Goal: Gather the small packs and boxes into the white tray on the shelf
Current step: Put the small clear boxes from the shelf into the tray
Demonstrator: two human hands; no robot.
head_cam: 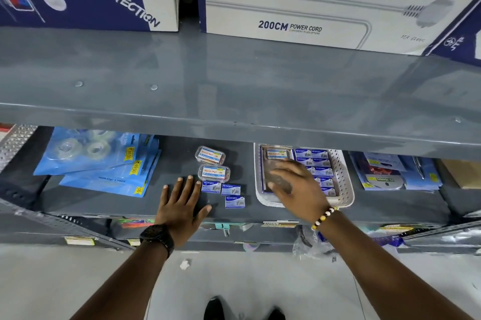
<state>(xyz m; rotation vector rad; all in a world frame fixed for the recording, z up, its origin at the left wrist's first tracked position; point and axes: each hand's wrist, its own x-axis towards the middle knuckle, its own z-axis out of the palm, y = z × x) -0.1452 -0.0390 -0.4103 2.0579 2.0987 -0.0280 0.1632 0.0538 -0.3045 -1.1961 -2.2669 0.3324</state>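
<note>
A white perforated tray [343, 176] stands on the lower grey shelf and holds several small blue boxes [318, 162] plus a clear pack [278, 154] with an orange label. My right hand [296, 181] hovers over the tray's left half with fingers spread; I cannot tell whether anything is under it. My left hand [182, 202] lies flat and open on the shelf, left of the loose items. Two clear packs [210, 155] [214, 172] sit apart from the tray. Three small blue boxes [210, 186] [230, 189] [234, 201] lie just below them, beside my left fingertips.
Blue tape packets [104, 163] lie at the shelf's left. Blue hanging packets [390, 171] lie right of the tray. The upper grey shelf [234, 85] overhangs, carrying large white-and-blue cartons [299, 7]. The floor and my shoes show below.
</note>
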